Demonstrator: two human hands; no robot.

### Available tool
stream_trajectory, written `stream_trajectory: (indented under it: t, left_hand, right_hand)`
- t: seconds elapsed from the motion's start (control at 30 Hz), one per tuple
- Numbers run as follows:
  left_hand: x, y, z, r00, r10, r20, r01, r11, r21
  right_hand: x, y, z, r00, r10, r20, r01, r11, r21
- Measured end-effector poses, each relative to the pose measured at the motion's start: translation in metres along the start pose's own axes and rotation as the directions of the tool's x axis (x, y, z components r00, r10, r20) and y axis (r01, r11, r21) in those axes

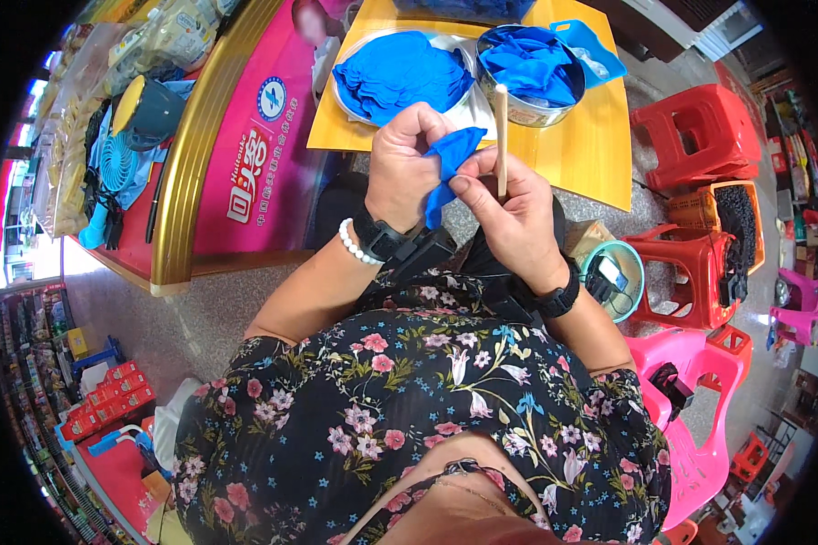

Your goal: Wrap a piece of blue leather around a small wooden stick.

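Observation:
Close together in front of my chest, both hands work at a small piece of blue cloth (453,156). My left hand (402,173) is closed, with the folded cloth gripped between thumb and fingers. A pale, slim wooden stick (502,123) stands up out of my right hand (518,213), clasped by its curled fingers. The right thumb and fingertip reach the cloth's edge; whether they pinch it I cannot tell. Just beyond my hands, a round tray (338,91) carries a pile of flat blue cloth pieces (400,74). Beside it, a round tin (538,116) holds more blue cloth pieces (532,65).
Tray and tin rest on a yellow table (600,154). A blue plastic container (595,45) sits by the tin. At left stands a pink, gold-edged counter (184,154) with a small fan (118,163). Red stools (695,132), a turquoise basket (629,295) and a pink chair (700,454) are at right.

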State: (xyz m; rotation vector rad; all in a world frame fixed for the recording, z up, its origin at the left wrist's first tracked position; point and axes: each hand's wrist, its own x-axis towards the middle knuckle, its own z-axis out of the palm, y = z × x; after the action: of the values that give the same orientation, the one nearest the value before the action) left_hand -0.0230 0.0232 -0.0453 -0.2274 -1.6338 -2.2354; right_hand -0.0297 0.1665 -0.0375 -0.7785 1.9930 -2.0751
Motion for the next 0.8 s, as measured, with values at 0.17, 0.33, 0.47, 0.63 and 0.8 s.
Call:
stream_trajectory:
  t: [0.17, 0.33, 0.47, 0.63, 0.8]
  left_hand:
    - [-0.004, 0.006, 0.006, 0.994, -0.077, -0.071, 0.090, 0.975, 0.202]
    - [-0.003, -0.001, 0.000, 0.999, 0.042, -0.028, -0.031, 0.948, 0.317]
    - [0.001, 0.010, 0.003, 0.984, 0.144, 0.107, -0.180, 0.786, 0.592]
    - [-0.013, 0.014, 0.008, 0.988, -0.146, 0.059, 0.128, 0.963, 0.236]
    - [-0.014, 0.019, 0.006, 0.874, -0.406, 0.268, 0.486, 0.753, -0.443]
  right_hand:
    - [-0.001, -0.001, -0.001, 0.998, 0.059, 0.020, -0.061, 0.991, 0.119]
    - [0.003, -0.002, -0.004, 0.998, 0.054, 0.036, -0.057, 0.996, 0.071]
    - [0.012, 0.004, -0.009, 0.991, -0.089, -0.102, 0.081, 0.993, -0.083]
    - [0.020, 0.011, -0.020, 0.988, 0.052, -0.148, -0.029, 0.988, 0.153]
    - [0.022, -0.004, -0.025, 0.994, 0.108, 0.032, -0.112, 0.969, 0.222]
